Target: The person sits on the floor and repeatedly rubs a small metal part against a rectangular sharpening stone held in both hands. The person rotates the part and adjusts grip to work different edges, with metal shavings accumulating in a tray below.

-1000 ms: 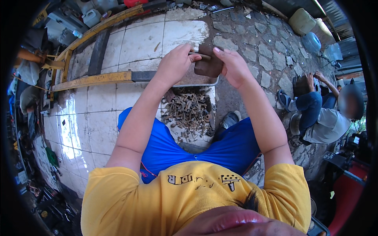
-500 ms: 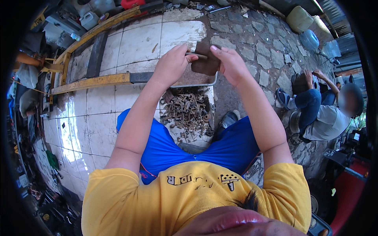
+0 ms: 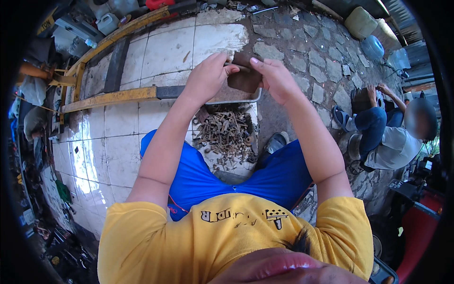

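Note:
My left hand [image 3: 206, 78] pinches one end of a thin, dull bolt [image 3: 241, 67], its fingers closed. My right hand [image 3: 280, 81] grips a dark brown sheet [image 3: 245, 83] that looks like sandpaper, with the thumb pressed on top. The bolt lies against the sheet between both hands; its far end is hidden under the right thumb. Under the hands is a shallow metal tray [image 3: 257, 98], partly covered by the sheet and left arm. Between my legs lies a heap of rusty bolts, nuts and washers [image 3: 224, 132].
A yellow and black metal frame [image 3: 111, 100] lies on white tiles at the left. Another person [image 3: 390, 142] sits low at the right, hands on a dark box-like object. Beyond are stone paving [image 3: 314, 59], a blue water bottle [image 3: 372, 47] and a pale jerrycan [image 3: 360, 22].
My right hand has shifted slightly left, its thumb sliding along the bolt. The brown sheet has tilted and folded closer over the bolt. My left hand stays in place.

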Action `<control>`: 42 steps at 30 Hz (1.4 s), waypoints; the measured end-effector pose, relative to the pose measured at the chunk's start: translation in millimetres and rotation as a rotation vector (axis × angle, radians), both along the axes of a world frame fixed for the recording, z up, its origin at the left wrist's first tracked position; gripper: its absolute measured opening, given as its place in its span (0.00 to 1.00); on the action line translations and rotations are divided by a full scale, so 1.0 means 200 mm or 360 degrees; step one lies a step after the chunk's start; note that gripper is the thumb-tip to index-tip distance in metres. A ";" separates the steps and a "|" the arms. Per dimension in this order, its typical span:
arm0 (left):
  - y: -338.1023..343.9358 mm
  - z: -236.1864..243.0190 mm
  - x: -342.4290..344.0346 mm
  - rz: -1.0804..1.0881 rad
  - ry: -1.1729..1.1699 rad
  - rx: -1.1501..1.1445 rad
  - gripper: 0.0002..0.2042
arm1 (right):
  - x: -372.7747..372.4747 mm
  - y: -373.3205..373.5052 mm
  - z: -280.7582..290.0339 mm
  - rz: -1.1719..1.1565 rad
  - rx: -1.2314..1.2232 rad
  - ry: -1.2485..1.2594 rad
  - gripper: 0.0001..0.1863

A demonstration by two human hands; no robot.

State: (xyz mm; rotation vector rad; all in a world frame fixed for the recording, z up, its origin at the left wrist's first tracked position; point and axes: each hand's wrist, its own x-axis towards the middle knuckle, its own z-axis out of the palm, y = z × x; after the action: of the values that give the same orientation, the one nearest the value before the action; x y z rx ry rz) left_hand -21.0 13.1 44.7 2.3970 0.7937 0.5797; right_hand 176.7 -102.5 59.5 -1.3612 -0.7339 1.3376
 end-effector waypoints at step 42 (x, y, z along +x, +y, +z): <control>-0.02 0.06 0.01 0.0044 -0.0106 -0.0103 0.17 | 0.05 0.01 0.02 -0.0055 0.0156 0.0366 0.20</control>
State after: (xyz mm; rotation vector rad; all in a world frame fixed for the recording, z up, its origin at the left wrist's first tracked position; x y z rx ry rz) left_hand -19.9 9.8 57.7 2.2991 0.8057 0.6322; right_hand 185.8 -100.7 63.8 -1.1159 -0.6089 1.3854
